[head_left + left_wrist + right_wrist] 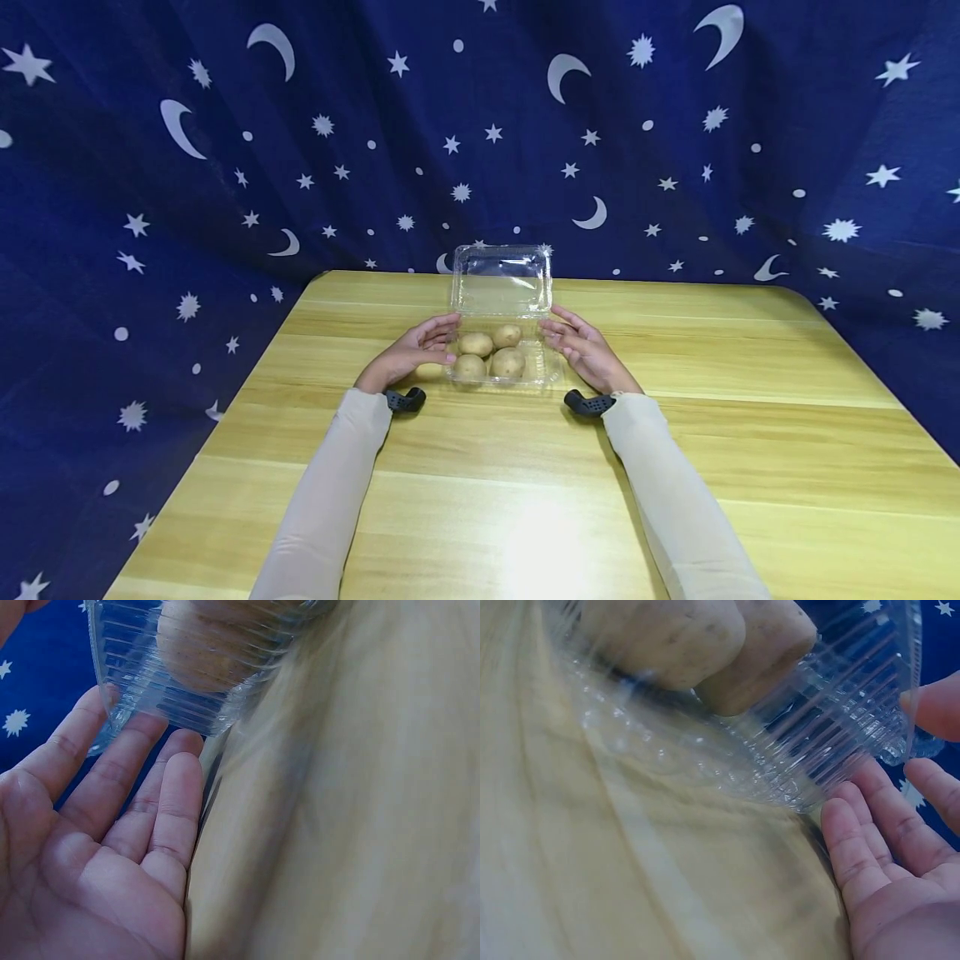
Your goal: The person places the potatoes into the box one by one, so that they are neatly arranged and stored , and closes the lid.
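A clear plastic clamshell box (542,358) stands on the table with its lid (501,279) raised at the back. Several pale potatoes (508,363) lie in its base, towards the left side. At the box's left side is my left hand (412,350), fingers loosely extended. In the left wrist view its fingertips (142,724) touch the ribbed wall. My right hand (590,350) is at the opposite side. The right wrist view shows its fingers (889,802) nearly straight beside the wall, with the thumb (939,706) at the rim.
The wooden table (465,517) extends around the box. Behind it hangs a dark blue cloth (510,167) with white moons and stars. A black band with a curved piece sits at each wrist, the left band (405,400) and the right band (590,404).
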The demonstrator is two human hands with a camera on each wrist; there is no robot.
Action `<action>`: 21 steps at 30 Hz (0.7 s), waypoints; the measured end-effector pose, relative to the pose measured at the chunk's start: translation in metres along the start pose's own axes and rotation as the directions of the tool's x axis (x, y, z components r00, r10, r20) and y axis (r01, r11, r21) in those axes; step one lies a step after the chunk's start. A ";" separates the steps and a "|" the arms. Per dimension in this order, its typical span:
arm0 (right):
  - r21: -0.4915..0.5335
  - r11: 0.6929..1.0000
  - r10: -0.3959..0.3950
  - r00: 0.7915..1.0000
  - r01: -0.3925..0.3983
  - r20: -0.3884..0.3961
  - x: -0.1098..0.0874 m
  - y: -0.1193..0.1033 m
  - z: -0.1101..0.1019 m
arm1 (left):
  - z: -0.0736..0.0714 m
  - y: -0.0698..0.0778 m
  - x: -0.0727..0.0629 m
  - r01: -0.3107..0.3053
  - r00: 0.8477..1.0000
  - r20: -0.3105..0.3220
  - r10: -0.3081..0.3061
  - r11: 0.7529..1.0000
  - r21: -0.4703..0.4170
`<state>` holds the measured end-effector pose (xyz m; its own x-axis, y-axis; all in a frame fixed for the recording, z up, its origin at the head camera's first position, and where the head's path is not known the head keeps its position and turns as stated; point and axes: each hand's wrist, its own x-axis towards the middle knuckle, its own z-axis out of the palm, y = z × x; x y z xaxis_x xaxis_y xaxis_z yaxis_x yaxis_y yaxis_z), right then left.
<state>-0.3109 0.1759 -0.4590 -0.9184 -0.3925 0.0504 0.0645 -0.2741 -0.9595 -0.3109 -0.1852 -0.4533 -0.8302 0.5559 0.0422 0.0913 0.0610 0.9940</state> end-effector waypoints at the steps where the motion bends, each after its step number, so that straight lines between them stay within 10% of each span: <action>1: 0.004 1.000 -0.005 1.000 0.005 0.002 0.000 0.000 0.000 | 0.000 0.000 0.000 0.002 1.000 0.000 -0.002 1.000 0.002; 21: 0.055 0.998 -0.040 0.999 0.040 -0.012 0.001 0.002 0.000 | 0.001 0.001 0.000 -0.007 1.000 -0.014 0.007 1.000 0.017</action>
<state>-0.3117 0.1747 -0.4607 -0.9249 -0.3706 0.0849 0.0488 -0.3371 -0.9402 -0.3101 -0.1840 -0.4526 -0.8373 0.5445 0.0505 0.1063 0.0715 0.9918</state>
